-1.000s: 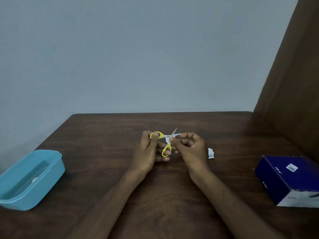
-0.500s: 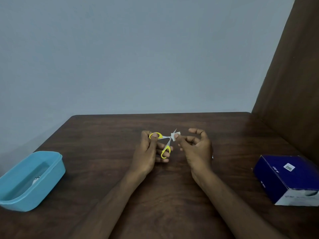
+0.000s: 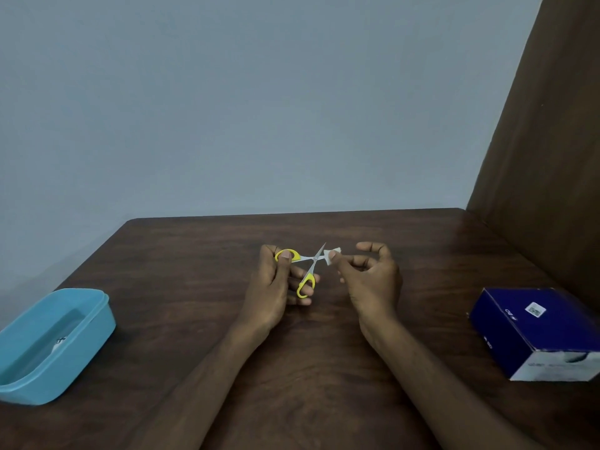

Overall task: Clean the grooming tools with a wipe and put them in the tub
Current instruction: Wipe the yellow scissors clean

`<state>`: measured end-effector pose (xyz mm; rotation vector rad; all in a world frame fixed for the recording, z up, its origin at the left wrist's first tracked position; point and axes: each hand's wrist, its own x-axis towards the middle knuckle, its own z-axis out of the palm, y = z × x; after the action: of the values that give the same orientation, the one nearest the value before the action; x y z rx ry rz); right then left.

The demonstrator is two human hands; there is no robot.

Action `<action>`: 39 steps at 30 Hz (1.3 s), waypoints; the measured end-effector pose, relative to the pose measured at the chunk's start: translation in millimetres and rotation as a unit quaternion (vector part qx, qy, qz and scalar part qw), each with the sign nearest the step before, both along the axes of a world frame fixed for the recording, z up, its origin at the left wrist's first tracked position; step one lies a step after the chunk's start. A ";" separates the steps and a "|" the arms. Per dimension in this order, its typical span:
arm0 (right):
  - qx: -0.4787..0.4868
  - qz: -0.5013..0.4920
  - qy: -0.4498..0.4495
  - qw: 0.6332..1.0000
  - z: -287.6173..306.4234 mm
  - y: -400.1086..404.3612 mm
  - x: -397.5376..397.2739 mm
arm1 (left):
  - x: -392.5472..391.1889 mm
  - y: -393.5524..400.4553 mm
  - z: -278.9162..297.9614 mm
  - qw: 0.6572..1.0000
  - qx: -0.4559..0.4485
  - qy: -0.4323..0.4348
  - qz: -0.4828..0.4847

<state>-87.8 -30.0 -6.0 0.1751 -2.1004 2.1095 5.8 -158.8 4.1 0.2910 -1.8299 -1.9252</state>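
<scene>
Scissors (image 3: 308,264), yellow-handled, sit splayed open in the head view, held above the table (image 3: 201,254) well right of the blue tub (image 3: 94,323). Left hand (image 3: 276,287) grips the handles, thumb through the far loop, fingers (image 3: 300,274) curled under the near one. Right hand (image 3: 367,277) pinches a small white wipe (image 3: 332,256) on one blade, just right of the pivot; that blade runs left to right, so the stroke looks outward toward the tip. Something small lies inside the tub. Dark blue box (image 3: 532,329), far right of the tub, carries a code sticker; its lettering is unreadable.
</scene>
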 end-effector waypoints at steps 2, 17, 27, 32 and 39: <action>0.009 0.022 0.019 1.000 0.9 -1.2 4.1 | 0.6 -0.1 -0.2 1.000 -0.006 0.002 -0.002; 0.047 0.044 0.105 0.992 5.7 2.7 1.2 | 1.2 -1.1 0.2 1.000 -0.017 -0.019 0.004; 0.064 0.036 0.112 0.991 7.6 4.9 -2.5 | 0.7 -1.5 -0.8 0.999 -0.035 -0.026 0.003; -0.075 0.007 0.037 0.996 7.7 8.2 -13.4 | 2.1 -1.5 3.0 1.000 -0.013 -0.018 0.007; -0.121 0.199 -0.052 0.971 2.6 -0.6 -4.7 | 9.1 -1.5 10.8 1.000 0.025 0.004 -0.009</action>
<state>-92.5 -30.6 -3.4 0.5019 -1.9684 2.6350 14.9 -160.3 14.9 0.2832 -1.7871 -1.9844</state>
